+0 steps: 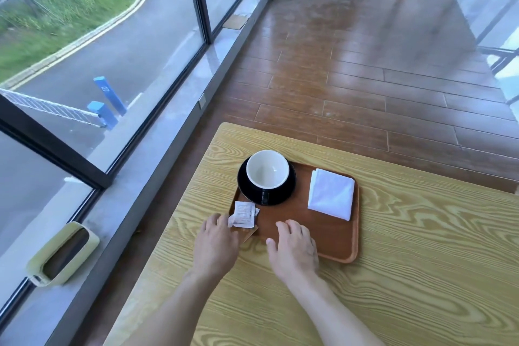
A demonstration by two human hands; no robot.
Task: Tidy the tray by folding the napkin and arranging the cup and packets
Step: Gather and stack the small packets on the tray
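Two bare hands were seen at the near edge of the tray point(354, 233), which lay on the wooden table point(421, 275). The left hand point(216, 244) was laid flat, fingers loosely spread, with its fingertips touching the white packets point(243, 214) at the tray's near left corner; nothing was pinched. A brown packet point(250, 234) was glimpsed just under them, partly hidden. The right hand point(295, 247) was rested palm down on the tray's near rim, fingers relaxed and empty. The napkin point(331, 194) was found already folded into a neat square on the right side of the tray, and the white cup point(267, 168) was stood upright on its black saucer point(280, 196) at the far left. The step in hand was judged to be the arranging of the packets. The next move would call for the packets being squared together and aligned beside the saucer while the tray was steadied.
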